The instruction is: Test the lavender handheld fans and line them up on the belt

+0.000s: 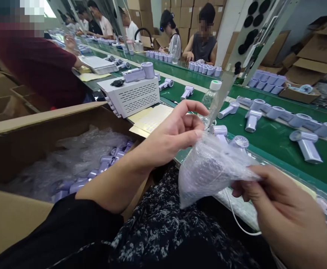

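Observation:
A bubble-wrap bag (205,172) hangs in front of my lap, with a faint lilac shape showing through it; what is inside I cannot clearly make out. My left hand (177,134) has its thumb and curled fingers at the bag's upper left corner, closed on the edge. The opposite corner is pinched between the thumb and fingers of my right hand (281,205). Just behind the bag, lilac handheld fans (239,142) lie on the near side of the green conveyor belt (278,149).
At my left, an open cardboard box (1,130) contains bubble wrap and several lilac devices. A white slotted metal unit (141,98) and a clear bottle (209,95) stand along the bench. A white cable (236,218) loops below. Co-workers (205,41) sit across the belt; another person (37,63) is at left.

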{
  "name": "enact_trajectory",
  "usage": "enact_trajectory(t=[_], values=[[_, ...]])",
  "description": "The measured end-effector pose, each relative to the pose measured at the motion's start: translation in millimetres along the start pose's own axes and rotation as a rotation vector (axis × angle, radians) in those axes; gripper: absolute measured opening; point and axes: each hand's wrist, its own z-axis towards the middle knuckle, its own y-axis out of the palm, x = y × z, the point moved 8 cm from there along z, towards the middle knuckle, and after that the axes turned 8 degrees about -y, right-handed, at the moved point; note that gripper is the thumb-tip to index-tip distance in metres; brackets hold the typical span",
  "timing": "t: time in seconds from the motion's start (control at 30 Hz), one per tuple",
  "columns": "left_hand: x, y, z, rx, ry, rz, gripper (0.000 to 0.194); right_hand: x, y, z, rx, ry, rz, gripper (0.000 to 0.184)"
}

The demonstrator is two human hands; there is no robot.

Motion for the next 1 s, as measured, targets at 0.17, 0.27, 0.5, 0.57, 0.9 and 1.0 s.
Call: enact_trajectory(t=[0.17,0.27,0.5,0.57,0.9,1.0], values=[[-19,5.6,-36,-0.276,0.049,0.397,0.045,-17,36,7,-0.164,-0.158,0.243,0.016],[-58,13.7,-54,-0.32,0.031,0.457,0.064,-13,59,-1,-0.246,-0.165,0.258,0.015],[-182,-76.5,-72,-0.018,-0.508,1.006,0.03,31,35,-25,-0.186,0.044,0.227,0.036],[-210,-97.2,-76,0.005,-0.589,1.089,0.026,46,20,-30,-0.101,0.132,0.241,0.025],[-328,-77.1,-76,-0.156,-0.826,1.337,0.037,75,6,-52,-0.158,0.195,0.068,0.019],[-339,-66.9,-60,-0.197,-0.853,1.347,0.039,90,-8,-59,-0.129,0.25,0.024,0.019]])
